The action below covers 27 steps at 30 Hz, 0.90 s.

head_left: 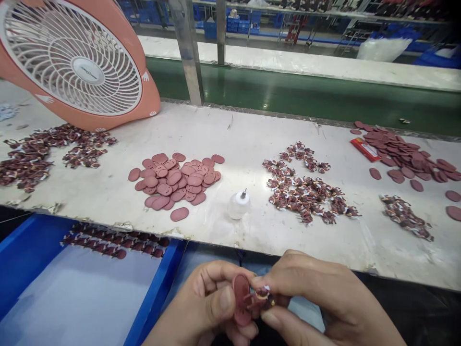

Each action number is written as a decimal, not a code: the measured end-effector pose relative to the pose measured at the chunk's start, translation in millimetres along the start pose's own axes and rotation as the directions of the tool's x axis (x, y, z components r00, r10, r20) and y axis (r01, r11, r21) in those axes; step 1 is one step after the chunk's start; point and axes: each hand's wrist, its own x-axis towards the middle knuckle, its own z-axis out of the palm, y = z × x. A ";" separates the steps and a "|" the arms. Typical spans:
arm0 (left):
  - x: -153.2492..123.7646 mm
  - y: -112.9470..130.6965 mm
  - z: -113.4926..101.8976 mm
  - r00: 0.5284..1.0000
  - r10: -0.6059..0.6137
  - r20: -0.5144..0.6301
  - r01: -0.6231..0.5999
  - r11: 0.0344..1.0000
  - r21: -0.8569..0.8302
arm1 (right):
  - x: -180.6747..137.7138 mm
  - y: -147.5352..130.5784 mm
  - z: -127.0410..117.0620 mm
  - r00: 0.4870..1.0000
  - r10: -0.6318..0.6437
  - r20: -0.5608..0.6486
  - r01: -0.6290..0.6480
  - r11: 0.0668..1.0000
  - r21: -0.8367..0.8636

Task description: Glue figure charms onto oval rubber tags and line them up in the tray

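Note:
In front of the table's edge, my left hand [205, 305] pinches a reddish-brown oval base [241, 288] between thumb and fingers. My right hand [313, 298] grips a small brown figurine [262, 297] with white and yellow details, its legs against the base; whether the two are joined I cannot tell. Beyond my hands stands a small white round bottle [238, 205] with a thin metal tip. A pile of loose oval bases [176, 178] lies left of the bottle, and a heap of similar figurines [309, 192] lies to its right.
An orange fan [82, 62] stands at the back left, near more figurines [29, 154]. Below the table edge, a blue tray [158, 288] holds rows of figurines on bases. At right are further bases [406, 151], a red box [365, 149] and a metal post [189, 57] behind.

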 end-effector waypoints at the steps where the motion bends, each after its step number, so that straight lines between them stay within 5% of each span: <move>1: -0.1 -0.2 -0.1 1.000 -0.002 -0.004 0.002 1.000 -0.001 | 1.2 -0.3 -0.5 1.000 -0.011 0.011 0.011 1.000 -0.015; 27: -0.9 -6.6 -2.7 0.998 -0.012 -0.068 0.007 0.997 -0.076 | 7.7 -7.7 -1.7 0.987 -0.141 0.074 0.155 0.958 -0.239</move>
